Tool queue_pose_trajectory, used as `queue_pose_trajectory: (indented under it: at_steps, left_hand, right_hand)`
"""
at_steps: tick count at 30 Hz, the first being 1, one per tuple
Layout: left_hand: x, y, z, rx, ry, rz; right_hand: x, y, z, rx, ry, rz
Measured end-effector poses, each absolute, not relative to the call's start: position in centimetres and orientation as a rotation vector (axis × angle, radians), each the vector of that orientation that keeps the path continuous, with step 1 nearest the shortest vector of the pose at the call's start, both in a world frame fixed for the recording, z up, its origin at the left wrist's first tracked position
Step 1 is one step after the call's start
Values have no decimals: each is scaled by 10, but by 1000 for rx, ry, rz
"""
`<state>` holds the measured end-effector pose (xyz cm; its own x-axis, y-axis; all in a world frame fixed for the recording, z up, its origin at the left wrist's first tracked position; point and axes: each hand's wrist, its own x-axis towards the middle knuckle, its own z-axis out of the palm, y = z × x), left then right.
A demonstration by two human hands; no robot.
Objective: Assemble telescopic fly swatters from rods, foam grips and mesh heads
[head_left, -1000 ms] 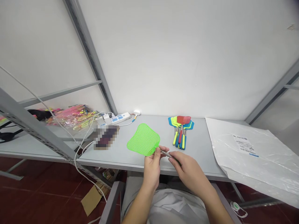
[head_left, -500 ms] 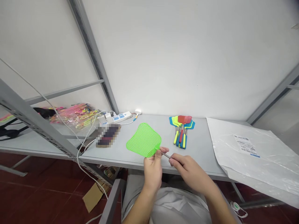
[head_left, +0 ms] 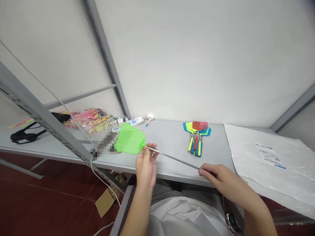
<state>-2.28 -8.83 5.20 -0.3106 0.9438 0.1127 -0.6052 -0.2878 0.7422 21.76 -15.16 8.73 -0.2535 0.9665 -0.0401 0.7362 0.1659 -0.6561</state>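
A green fly swatter (head_left: 131, 139) with a perforated head and a thin telescopic metal rod is held above the table's front edge. My left hand (head_left: 147, 162) pinches it at the neck, where the rod meets the head. Farther down, my right hand (head_left: 220, 177) is closed round the other end of the rod, so the handle there is hidden. The rod between my hands is drawn out long and slants down to the right. Beyond it on the table lies a pile of fly swatters (head_left: 197, 137) in red, yellow and blue, their rods short.
A large white plastic bag (head_left: 265, 157) with a label covers the table's right side. At the back left are a power strip (head_left: 136, 122) with plugs, bagged colourful items (head_left: 92, 121) and a black strap (head_left: 23, 137). A metal post (head_left: 46, 124) stands left; cardboard (head_left: 104, 202) lies below.
The rod has lengthened between my hands. My left hand and the green head have shifted left, while my right hand has gone right. The camera view has turned slightly left.
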Motion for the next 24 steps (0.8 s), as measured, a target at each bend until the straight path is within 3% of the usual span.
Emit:
queue_pose_trajectory:
  at_steps: [7,24]
  left_hand:
    - [28,-108,37,835,701,1508]
    - [-69,-89,78,648,695,2057]
  right_hand:
    - [202,-145,79,-1596,-2060,688]
    - [247,-138,82,-1610,-2019,475]
